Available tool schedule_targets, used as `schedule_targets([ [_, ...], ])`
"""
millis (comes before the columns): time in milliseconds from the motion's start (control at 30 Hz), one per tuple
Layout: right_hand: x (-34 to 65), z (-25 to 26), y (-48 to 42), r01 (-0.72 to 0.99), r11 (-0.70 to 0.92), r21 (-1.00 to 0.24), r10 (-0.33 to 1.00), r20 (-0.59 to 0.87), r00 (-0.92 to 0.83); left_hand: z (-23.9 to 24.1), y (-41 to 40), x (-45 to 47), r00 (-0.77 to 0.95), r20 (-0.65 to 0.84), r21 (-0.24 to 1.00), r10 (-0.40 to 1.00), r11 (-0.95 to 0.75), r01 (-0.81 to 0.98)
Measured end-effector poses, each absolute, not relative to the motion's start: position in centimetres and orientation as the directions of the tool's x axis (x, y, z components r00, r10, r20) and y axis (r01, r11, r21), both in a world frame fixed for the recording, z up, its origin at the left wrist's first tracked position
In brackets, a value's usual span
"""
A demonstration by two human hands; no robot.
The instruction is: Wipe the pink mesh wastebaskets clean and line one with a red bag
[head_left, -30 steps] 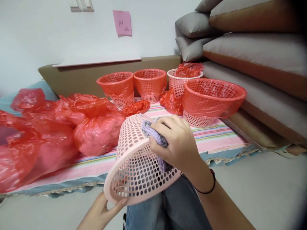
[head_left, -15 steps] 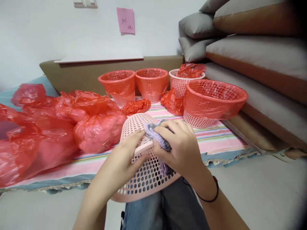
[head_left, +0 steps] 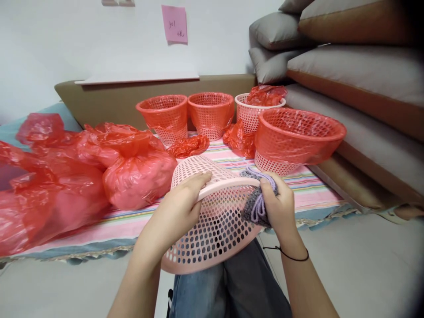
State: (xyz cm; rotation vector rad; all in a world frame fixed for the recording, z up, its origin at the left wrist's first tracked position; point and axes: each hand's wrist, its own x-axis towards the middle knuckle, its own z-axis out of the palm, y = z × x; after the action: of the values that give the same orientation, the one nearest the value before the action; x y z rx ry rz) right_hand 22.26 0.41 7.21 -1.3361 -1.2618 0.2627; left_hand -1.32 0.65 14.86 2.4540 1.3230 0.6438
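Now, starting at the left, the full red plastic bags (head_left: 139,181) sit on the striped cover (head_left: 132,227) just as they did a second ago. Just right of them and nearer you, your left hand (head_left: 180,198) is clamped over the upper rim of the pale pink basket (head_left: 215,221); a second ago it held the near left edge from below. That basket is at the centre, tilted above your jeans (head_left: 202,296), mouth towards you and base pointing far; whether it rests on your legs, you cannot tell from this angle.

At the basket's right side, your right hand (head_left: 280,198) pinches the grey and lilac cloth (head_left: 258,207). Half a second ago it was bunched against the wall near the middle; now it has slid right and folds over the rim, touching it inside and out. Your hands are well apart, so the left seems to steady the basket while the right works the edge with the cloth.

Beyond, from left to right, two red-lined baskets (head_left: 162,117), a pale basket (head_left: 248,117) topped with crumpled red plastic (head_left: 266,95), and a nearer, larger-looking lined basket (head_left: 298,141) stand where they were. Grey cushions (head_left: 357,66) are stacked at the far right.
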Motion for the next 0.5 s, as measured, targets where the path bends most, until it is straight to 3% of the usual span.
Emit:
schedule_targets([
  [133,23.9,3.7,-0.3,0.222,0.144,-0.964,0.809,0.244,0.536,15.5,1.0,-0.1,0.486,0.242,0.424,0.84,-0.542,0.725],
  [300,24.7,0.3,-1.2,-0.117,0.074,-0.99,0.801,-0.011,0.599,15.9,1.5,0.8,0.504,0.237,0.397,0.83,-0.557,0.73],
  [400,25.0,0.4,-0.9,-0.106,0.046,-0.993,0.798,-0.027,0.602,15.8,1.5,0.4,0.51,0.251,0.392,0.823,-0.568,0.724],
  [500,24.5,3.1,0.0,0.126,0.103,-0.987,0.792,0.158,0.589,15.6,1.4,-0.1,0.496,0.269,0.396,0.826,-0.564,0.724],
])
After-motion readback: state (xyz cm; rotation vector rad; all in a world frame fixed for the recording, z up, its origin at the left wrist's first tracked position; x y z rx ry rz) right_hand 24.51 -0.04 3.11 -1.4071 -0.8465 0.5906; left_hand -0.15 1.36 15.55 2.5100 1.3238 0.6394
